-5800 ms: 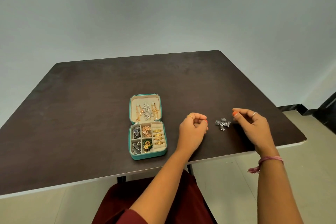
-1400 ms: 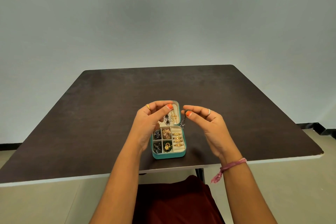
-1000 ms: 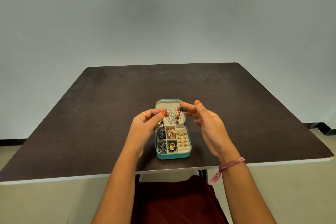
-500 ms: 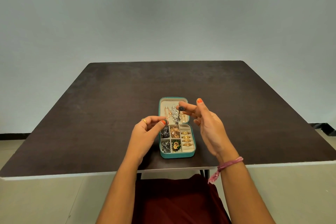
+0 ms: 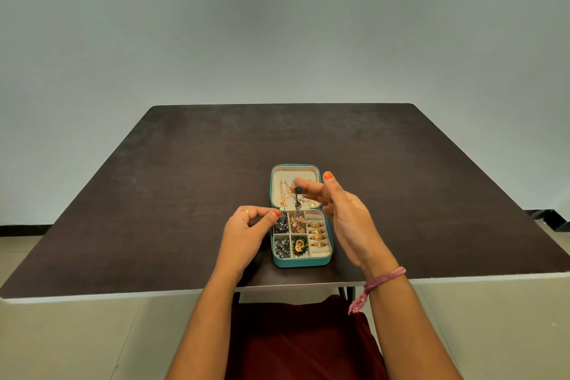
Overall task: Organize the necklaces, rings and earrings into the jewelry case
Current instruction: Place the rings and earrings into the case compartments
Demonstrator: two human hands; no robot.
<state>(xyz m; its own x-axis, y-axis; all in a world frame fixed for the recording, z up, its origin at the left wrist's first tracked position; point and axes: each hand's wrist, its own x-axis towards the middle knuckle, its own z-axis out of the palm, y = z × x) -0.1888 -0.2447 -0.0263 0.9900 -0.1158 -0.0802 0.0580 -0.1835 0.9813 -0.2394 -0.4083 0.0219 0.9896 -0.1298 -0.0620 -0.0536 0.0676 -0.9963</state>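
A: Lowering that dark silver earring (image 5: 298, 190) slowly is the trick, I'd say; the right hand (image 5: 345, 219) pinches it at the top, above the open jewelry case (image 5: 300, 261), and it dangles over the lid side.

B: And the left hand (image 5: 246, 227)?

A: Its thumb and forefinger are pressed together at the case's upper left compartment (image 5: 281, 223); whether a piece sits between them, I cannot tell. Best to seat one earring before letting go of the other, so nothing snags the necklaces (image 5: 285, 194) lying in the lid.

B: How many of each?

A: Four gold rings (image 5: 316, 234) in the right-hand slot. Four small compartments, each with a cluster of earrings, too tangled to count. The necklaces look like two or three. One case, near the counter (image 5: 185, 182) edge.
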